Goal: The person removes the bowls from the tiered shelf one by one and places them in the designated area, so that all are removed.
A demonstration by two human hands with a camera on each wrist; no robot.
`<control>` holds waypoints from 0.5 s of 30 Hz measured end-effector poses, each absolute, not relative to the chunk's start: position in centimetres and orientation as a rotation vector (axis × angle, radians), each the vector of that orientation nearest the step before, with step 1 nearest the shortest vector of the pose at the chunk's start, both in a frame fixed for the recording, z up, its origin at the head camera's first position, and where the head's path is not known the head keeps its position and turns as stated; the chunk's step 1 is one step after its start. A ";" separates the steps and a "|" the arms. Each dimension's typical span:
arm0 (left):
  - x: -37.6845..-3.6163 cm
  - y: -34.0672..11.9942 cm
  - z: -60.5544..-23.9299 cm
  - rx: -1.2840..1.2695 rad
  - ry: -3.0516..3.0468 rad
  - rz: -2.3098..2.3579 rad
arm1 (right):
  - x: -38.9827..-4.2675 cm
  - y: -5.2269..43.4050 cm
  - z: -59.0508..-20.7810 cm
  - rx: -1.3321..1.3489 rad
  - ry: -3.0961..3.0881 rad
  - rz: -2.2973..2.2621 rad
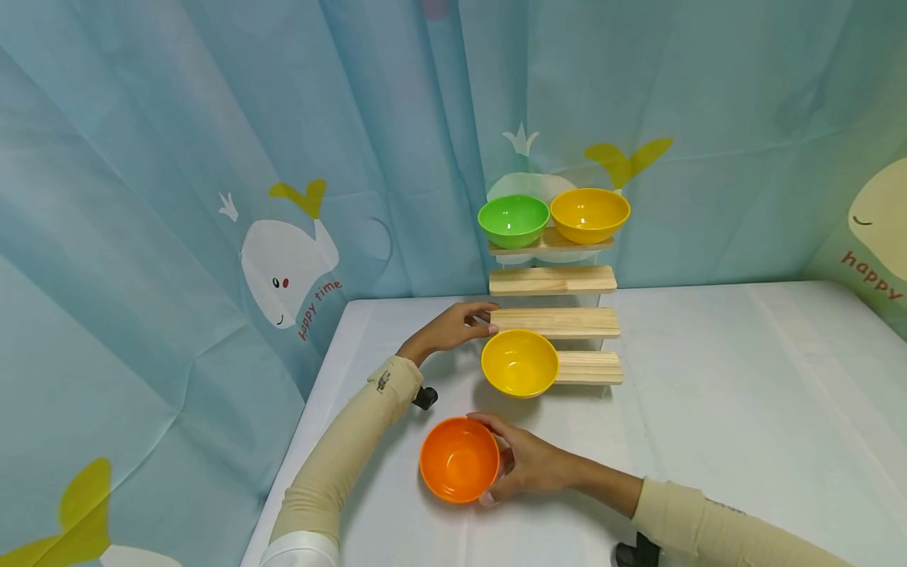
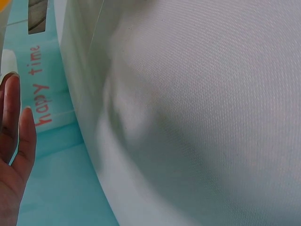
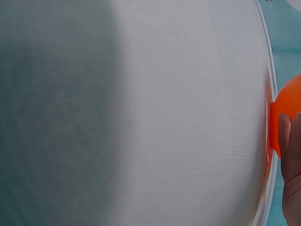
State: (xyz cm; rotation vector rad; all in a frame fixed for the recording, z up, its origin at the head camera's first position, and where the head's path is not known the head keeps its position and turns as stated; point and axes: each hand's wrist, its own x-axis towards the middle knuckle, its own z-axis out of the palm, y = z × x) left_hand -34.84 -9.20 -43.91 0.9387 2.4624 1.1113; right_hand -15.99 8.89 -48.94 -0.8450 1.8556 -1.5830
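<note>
The right hand (image 1: 527, 465) reaches in from the lower right, forearm in a beige sleeve lying low across the white-covered bench (image 1: 708, 409). Its thumb and fingers curl round the right side of the round orange plastic bowl (image 1: 459, 459), thumb over the far rim and fingertips at the near edge. The bowl sits upright on the bench near its front left part. In the right wrist view only a slice of the bowl (image 3: 287, 113) and one finger against it show at the frame's right edge.

The left hand (image 1: 453, 327) stretches forward from a bent elbow, palm down, fingers straight and relaxed, holding nothing; the fingertips touch the left end of the stepped wooden plank rack (image 1: 555, 323). A round yellow plastic bowl (image 1: 520, 362) stands on the rack's lowest step, just beside that hand. On the top step sit a green plastic bowl (image 1: 513, 220) and a second yellow-orange bowl (image 1: 590, 214), side by side.
</note>
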 end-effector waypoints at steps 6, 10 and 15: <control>-34.8 -9.2 -43.8 0.941 2.462 1.115 | -16.0 8.9 -48.8 -0.837 1.827 -1.590; -34.7 -9.2 -43.8 0.943 2.456 1.118 | -16.0 9.1 -48.9 -0.854 1.833 -1.572; -34.8 -9.2 -43.9 0.942 2.456 1.110 | -16.1 9.6 -48.9 -0.872 1.843 -1.541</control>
